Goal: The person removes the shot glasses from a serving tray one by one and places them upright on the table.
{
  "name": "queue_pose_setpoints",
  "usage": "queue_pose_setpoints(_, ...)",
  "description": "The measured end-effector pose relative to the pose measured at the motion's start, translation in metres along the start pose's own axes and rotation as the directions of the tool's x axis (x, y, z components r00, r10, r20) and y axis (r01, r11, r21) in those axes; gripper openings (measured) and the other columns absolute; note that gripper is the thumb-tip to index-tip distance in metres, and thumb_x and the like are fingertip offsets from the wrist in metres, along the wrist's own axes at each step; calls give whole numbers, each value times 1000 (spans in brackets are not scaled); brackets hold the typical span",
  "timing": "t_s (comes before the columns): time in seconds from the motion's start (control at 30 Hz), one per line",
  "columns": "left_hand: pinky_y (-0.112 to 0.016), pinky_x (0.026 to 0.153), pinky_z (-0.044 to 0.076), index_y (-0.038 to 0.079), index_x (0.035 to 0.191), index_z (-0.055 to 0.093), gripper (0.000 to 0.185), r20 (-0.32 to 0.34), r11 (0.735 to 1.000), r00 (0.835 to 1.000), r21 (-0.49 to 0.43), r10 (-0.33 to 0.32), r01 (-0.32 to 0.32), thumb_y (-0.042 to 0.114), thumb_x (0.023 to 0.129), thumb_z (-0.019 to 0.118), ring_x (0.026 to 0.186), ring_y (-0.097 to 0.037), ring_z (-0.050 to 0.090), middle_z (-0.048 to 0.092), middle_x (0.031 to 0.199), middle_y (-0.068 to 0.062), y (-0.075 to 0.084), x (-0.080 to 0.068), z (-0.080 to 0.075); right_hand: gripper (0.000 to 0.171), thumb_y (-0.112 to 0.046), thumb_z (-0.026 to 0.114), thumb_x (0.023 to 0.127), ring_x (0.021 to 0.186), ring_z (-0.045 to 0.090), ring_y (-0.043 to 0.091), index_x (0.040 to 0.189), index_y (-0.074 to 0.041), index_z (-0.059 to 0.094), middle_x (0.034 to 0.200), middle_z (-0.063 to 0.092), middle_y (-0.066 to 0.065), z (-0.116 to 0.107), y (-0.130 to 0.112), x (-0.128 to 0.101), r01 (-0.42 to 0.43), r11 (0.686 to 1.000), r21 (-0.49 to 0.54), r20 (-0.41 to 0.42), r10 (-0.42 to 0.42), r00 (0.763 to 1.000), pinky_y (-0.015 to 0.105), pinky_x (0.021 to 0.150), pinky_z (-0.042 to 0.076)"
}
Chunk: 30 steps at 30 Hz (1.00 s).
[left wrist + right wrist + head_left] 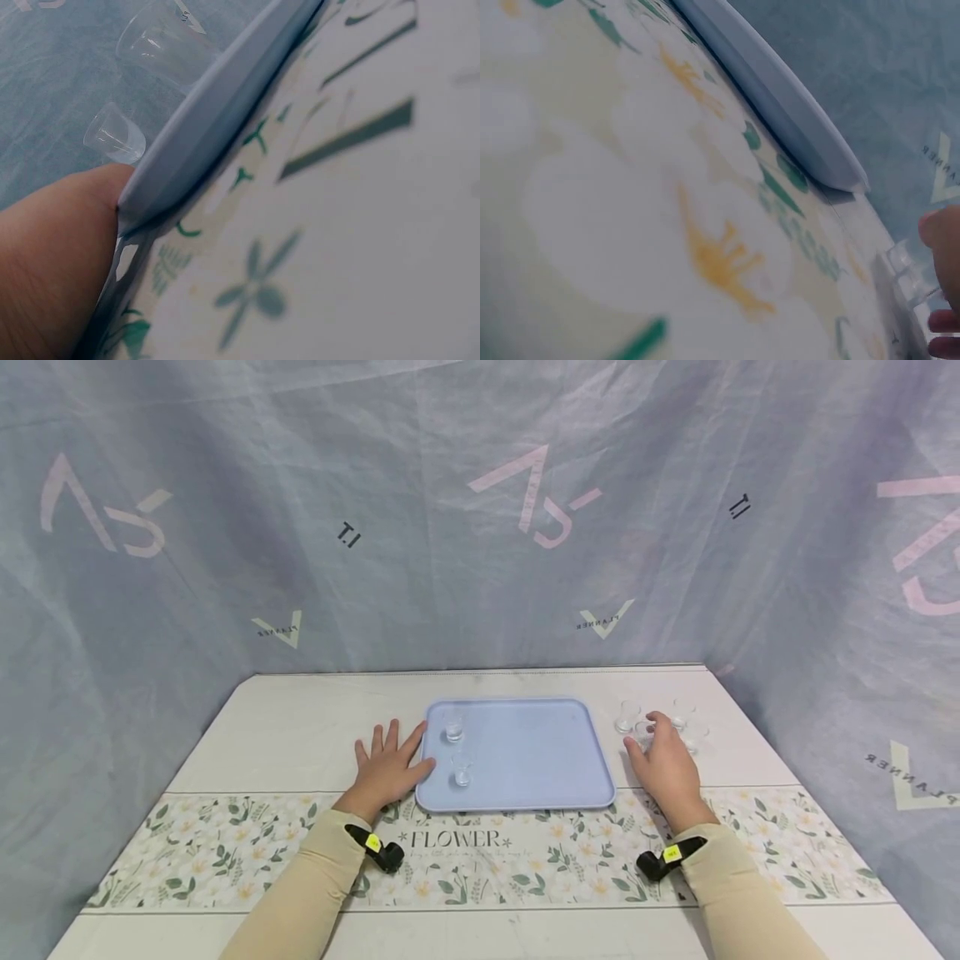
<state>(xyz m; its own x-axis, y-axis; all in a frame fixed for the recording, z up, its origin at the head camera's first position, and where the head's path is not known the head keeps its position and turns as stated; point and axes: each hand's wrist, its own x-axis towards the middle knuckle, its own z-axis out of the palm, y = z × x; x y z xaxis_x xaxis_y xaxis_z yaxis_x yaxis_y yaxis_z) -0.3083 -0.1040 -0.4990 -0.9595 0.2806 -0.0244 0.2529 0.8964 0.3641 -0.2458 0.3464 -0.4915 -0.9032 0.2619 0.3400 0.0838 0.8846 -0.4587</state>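
A light blue tray (pixel 532 752) lies on the table, with two small clear glasses upright on its left part: one glass (pixel 454 730) farther back, another glass (pixel 462 772) nearer the front. My left hand (pixel 386 777) rests spread at the tray's left side, its thumb and a fingertip touching the rim. Right of the tray, my right hand (pixel 666 770) reaches among several more clear glasses. Its thumb and index finger are apart around a small glass (pixel 642 732); contact is not clear. Beside it stand a glass (pixel 627 717) to the left and a glass (pixel 691 739) to the right.
The white table (pixel 315 702) carries a floral band (pixel 247 852) with the word FLOWER in front of the tray. Grey-blue printed cloth (pixel 420 577) hangs behind and at both sides. Each wrist wears a black strap with a small camera (pixel 390 857).
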Motion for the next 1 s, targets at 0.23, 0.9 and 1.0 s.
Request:
queue_pose_setpoints(0.23, -74, 111, -9, 30, 164, 19, 77, -2, 1000, 1000, -7, -4, 4, 63, 99, 43, 151, -49, -8, 1, 168, -23, -3, 1, -1, 59, -26, 65, 97, 122, 45, 50, 141, 3, 41, 136, 44, 30, -5, -25, 7, 144, 989, -39, -174, -149, 973, 62, 98, 40)
queue_pose_setpoints(0.9, -74, 112, -9, 31, 164, 17, 77, 5, 1000, 1000, 3, -2, 2, 63, 99, 43, 152, -49, -7, 2, 168, -22, 0, 1, 3, 61, -32, 75, 91, 115, 60, 38, 137, -2, 50, 123, 64, 19, 70, -132, 26, 209, 890, 406, 211, -314, 926, 53, 99, 47)
queue_pose_setpoints(1.0, -74, 111, -9, 30, 164, 16, 77, 4, 1000, 1000, 4, -3, 3, 64, 99, 43, 152, -49, -7, 2, 168, -22, -1, 1, 3, 63, -34, 76, 90, 116, 60, 34, 138, -3, 49, 124, 65, 16, 84, -144, 25, 180, 868, 462, 271, -332, 903, 50, 100, 47)
